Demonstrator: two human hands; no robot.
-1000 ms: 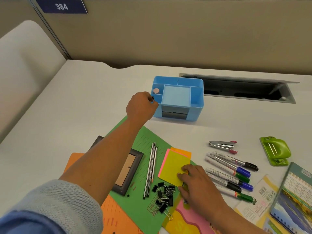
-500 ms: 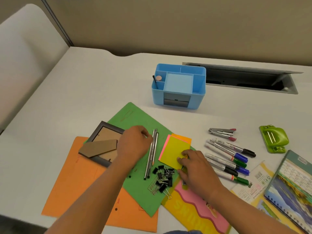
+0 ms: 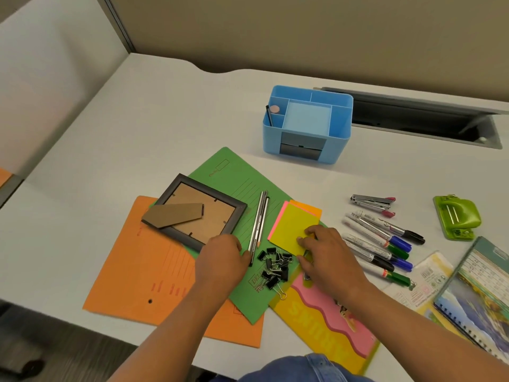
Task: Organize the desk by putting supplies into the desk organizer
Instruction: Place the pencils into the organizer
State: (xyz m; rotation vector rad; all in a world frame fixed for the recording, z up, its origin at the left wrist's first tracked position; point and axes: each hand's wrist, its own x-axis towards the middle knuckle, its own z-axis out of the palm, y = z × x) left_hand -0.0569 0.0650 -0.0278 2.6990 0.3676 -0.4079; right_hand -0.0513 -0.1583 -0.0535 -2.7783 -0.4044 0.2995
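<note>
The blue desk organizer [image 3: 338, 144] stands at the back of the white desk, with a dark pencil [image 3: 268, 116] and a pink round thing in its left compartments. Three pencils [image 3: 260, 213] lie side by side on a green folder [image 3: 237, 175]. My left hand [image 3: 223, 260] is at their near ends, its fingers curled onto the leftmost one. My right hand [image 3: 327, 255] rests with spread fingers on the near corner of the yellow sticky notes [image 3: 289, 227]. Black binder clips [image 3: 274, 267] lie in a pile between my hands.
Several markers [image 3: 380, 238] and a small stapler [image 3: 371, 202] lie to the right, a green hole punch [image 3: 457, 216] and a spiral notebook [image 3: 479, 293] farther right. A dark picture frame [image 3: 198, 210] lies face down on an orange folder [image 3: 137, 271]. An open cable slot [image 3: 413, 117] runs behind the organizer.
My left hand came back from the organizer, leaving a pencil standing in it, and slid down to the near ends of the pencils. My right hand stayed on the sticky notes.
</note>
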